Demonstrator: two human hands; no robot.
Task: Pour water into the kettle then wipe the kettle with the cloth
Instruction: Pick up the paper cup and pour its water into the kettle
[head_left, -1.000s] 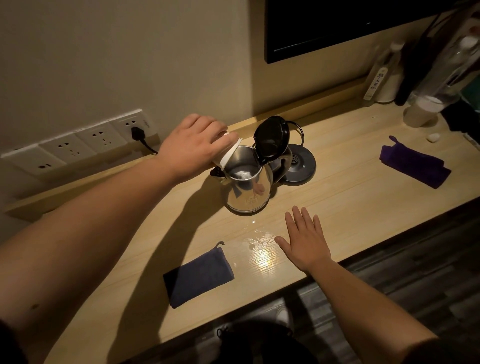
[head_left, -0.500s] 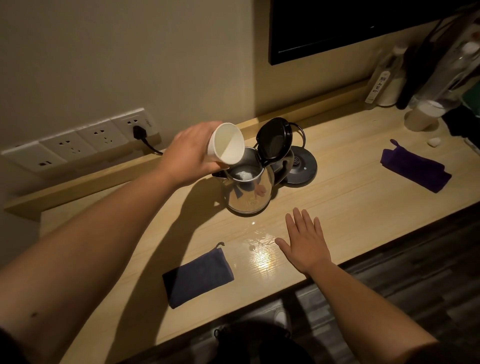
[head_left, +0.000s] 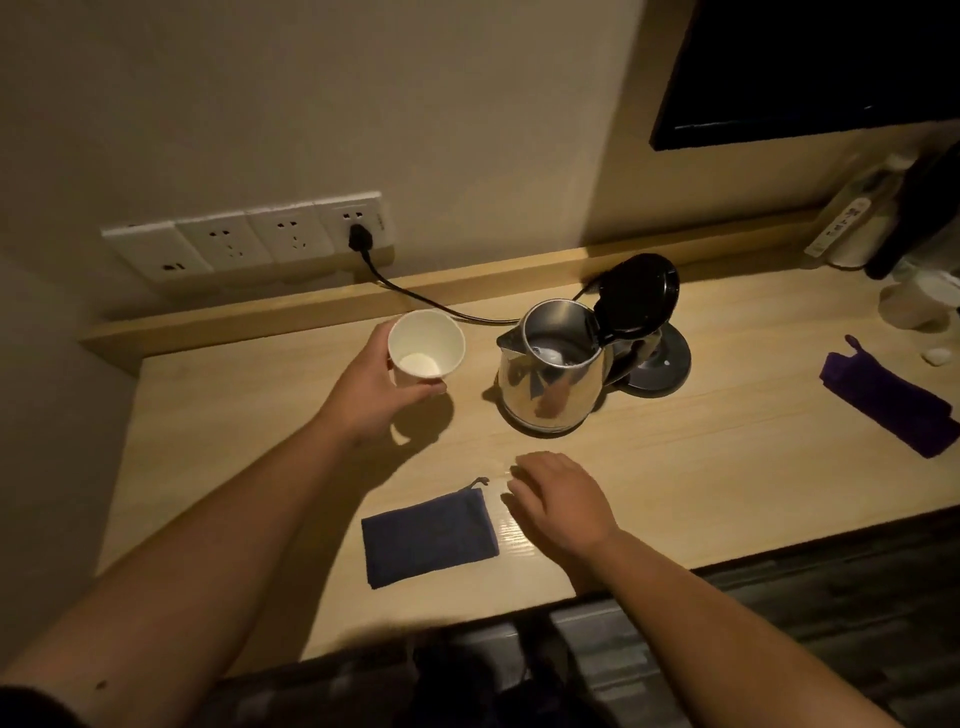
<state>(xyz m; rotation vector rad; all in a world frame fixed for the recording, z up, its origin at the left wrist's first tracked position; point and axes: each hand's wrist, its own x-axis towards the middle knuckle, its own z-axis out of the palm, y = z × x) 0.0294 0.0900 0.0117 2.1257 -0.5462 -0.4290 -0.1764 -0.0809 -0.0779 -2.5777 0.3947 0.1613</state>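
A steel kettle (head_left: 550, 384) stands on the wooden desk (head_left: 727, 447) with its black lid (head_left: 636, 293) flipped up, off its round base (head_left: 660, 364). My left hand (head_left: 374, 389) grips a white paper cup (head_left: 426, 348), upright and just above the desk, left of the kettle. A dark blue cloth (head_left: 428, 538) lies folded near the front edge. My right hand (head_left: 561, 499) hovers over the desk right beside that cloth, fingers curled down and holding nothing.
A purple cloth (head_left: 888, 397) lies at the right. A black cord (head_left: 415, 296) runs from the wall sockets (head_left: 249, 241) to the base. Bottles and a cup (head_left: 914, 306) crowd the far right corner. A dark screen (head_left: 810, 67) hangs above.
My left hand has turned the cup upright and pulled it left and down, away from the kettle's mouth. My right hand has slid left to the blue cloth.
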